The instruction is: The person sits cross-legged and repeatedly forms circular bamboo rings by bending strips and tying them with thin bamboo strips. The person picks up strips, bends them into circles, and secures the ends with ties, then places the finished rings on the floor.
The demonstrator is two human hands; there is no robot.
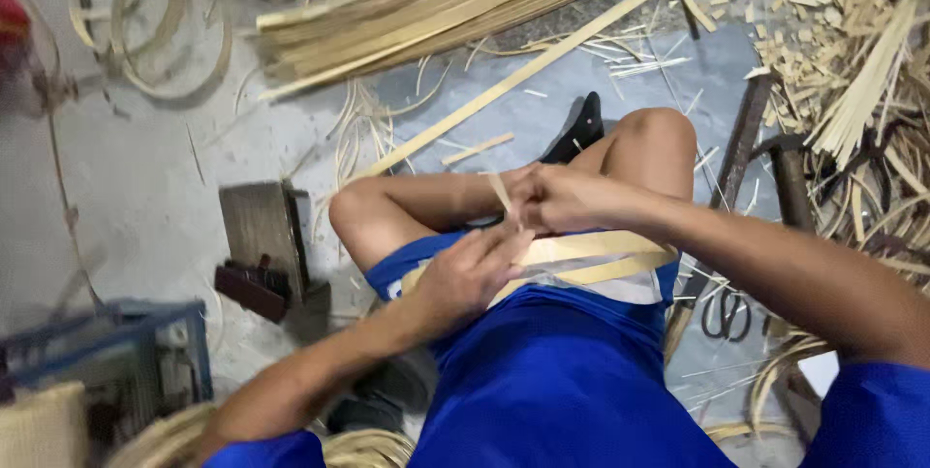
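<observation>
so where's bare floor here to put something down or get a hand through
The widest bare floor lies on the left, between the cane hoops and the wooden block. A smaller grey patch sits beyond the knees, beside the long strip. The right side is crowded with offcuts, tools and scissors. Both hands work strips over the lap.

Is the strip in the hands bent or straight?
Bent: the pale strip curves into a loop across the lap, both hands gripping it.
</observation>
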